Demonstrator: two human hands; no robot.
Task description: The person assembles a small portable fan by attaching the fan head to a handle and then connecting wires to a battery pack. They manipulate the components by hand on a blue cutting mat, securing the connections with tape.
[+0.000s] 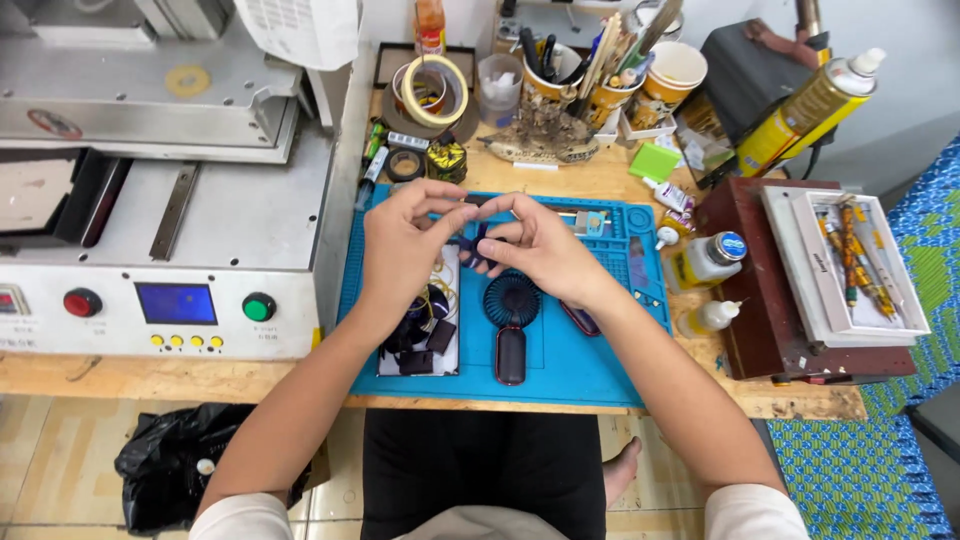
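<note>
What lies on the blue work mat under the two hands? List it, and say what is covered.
On the blue mat: a small dark handheld fan and a white tray of dark parts and wire. The left hand covers the tray's top; the right hand hides part of a dark oblong piece.

Below the fingers (478, 212) a fan (511, 320) lies on the mat (580, 370); a tray (420, 362) of parts sits below-left, a machine (160, 200) far left, bottles (705, 262) right, cups (600, 85) and tape (432, 90) behind
</note>
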